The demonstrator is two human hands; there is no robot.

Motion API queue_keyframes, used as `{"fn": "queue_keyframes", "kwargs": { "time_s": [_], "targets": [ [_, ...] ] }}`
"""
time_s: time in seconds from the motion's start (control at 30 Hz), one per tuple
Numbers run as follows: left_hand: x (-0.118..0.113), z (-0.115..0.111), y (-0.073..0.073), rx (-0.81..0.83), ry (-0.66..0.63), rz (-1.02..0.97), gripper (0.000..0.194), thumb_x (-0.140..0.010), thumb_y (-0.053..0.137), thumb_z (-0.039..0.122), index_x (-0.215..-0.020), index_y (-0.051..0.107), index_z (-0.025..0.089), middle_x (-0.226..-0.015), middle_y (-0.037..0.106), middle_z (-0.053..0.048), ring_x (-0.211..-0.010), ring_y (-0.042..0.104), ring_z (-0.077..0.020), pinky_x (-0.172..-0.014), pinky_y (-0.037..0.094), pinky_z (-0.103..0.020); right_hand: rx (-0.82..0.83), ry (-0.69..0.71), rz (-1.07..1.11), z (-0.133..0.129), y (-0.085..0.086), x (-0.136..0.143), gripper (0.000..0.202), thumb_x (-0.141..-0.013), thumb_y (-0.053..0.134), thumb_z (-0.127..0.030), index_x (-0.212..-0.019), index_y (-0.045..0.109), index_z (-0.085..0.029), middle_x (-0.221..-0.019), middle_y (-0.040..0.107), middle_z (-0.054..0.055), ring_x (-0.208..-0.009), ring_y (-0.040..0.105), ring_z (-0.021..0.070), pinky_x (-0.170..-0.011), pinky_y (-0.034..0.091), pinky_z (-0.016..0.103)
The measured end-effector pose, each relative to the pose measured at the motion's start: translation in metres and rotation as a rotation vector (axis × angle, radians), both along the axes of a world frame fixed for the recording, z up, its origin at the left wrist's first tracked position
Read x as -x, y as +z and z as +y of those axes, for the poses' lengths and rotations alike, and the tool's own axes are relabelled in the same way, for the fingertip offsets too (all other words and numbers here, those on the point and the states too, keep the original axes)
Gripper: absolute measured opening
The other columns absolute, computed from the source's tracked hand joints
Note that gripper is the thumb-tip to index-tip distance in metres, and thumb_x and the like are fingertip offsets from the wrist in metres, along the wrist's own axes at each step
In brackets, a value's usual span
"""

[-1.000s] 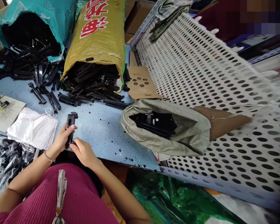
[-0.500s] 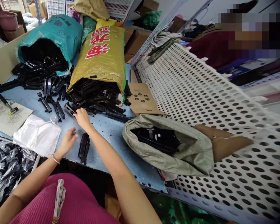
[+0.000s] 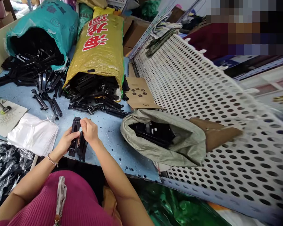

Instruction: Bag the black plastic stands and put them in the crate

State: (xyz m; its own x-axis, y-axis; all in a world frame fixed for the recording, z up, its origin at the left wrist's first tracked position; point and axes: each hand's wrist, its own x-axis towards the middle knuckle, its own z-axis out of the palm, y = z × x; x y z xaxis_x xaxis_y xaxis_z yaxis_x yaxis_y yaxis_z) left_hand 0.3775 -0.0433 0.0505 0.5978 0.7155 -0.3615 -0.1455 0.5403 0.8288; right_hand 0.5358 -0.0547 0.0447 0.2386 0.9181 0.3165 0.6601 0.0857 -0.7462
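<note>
A long black plastic part (image 3: 73, 142) is held upright near the table's front edge. My left hand (image 3: 67, 141) grips it from the left, thumb across its face. My right hand (image 3: 89, 130) is closed at the part's upper right side, its fingertips partly hidden. Just right of the held part, beneath my right hand, is another black part (image 3: 83, 150). More black parts spill from a yellow sack (image 3: 96, 59) and a teal sack (image 3: 66, 34) at the back of the blue table (image 3: 106, 138).
White plastic sheets (image 3: 34, 133) lie left of my hands, beside a board with a hammer (image 3: 6, 109). An open grey-green sack (image 3: 191, 150) holding black items lies right, against a white perforated panel (image 3: 202, 103). A person in dark red (image 3: 205, 40) is behind it.
My right hand has brought a black part back from the pile toward me. My left hand has closed on that part. The camera view has shifted slightly.
</note>
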Motion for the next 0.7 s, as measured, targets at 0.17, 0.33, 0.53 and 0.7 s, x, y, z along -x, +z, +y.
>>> {"fn": "queue_keyframes", "kwargs": {
  "time_s": [0.17,0.33,0.53,0.7],
  "targets": [
    [0.005,0.011,-0.006,0.062,0.125,-0.002,0.050,-0.080,0.077,0.058,-0.102,0.061,0.016,-0.070,0.062,0.002,-0.053,0.055,-0.0095,-0.051,0.041,-0.022,-0.010,0.180,-0.109,-0.042,-0.012,0.023,0.055,-0.107,0.027,-0.059,-0.077,0.056,-0.024,-0.074,0.063,0.004,-0.069,0.058,0.0191,-0.067,0.044,0.032],
    [0.005,0.012,-0.011,0.069,0.240,-0.037,0.064,-0.071,0.087,0.055,-0.111,0.051,0.020,-0.086,0.068,0.001,-0.074,0.068,-0.0139,-0.069,0.054,-0.026,0.008,0.220,-0.283,-0.056,-0.026,0.044,0.045,-0.108,0.037,-0.044,-0.073,0.056,-0.023,-0.070,0.064,0.006,-0.066,0.058,0.0190,-0.065,0.041,0.032],
    [0.010,0.017,-0.006,0.096,0.411,-0.044,0.057,-0.071,0.087,0.052,-0.101,0.049,0.022,-0.087,0.063,0.005,-0.063,0.060,-0.0075,-0.055,0.049,-0.020,0.076,0.326,-0.117,-0.043,-0.007,0.025,0.038,-0.109,0.036,-0.047,-0.096,0.062,-0.023,-0.086,0.069,0.004,-0.075,0.062,0.0182,-0.068,0.046,0.030],
    [0.016,0.024,0.009,0.362,0.241,-0.026,0.048,-0.073,0.087,0.047,-0.092,0.055,0.018,-0.079,0.065,0.000,-0.056,0.059,-0.0096,-0.046,0.046,-0.021,-0.119,0.533,-0.457,-0.049,0.013,0.018,0.027,-0.106,0.049,-0.044,-0.103,0.065,-0.023,-0.092,0.070,0.008,-0.082,0.060,0.0229,-0.070,0.045,0.036]
  ]
}}
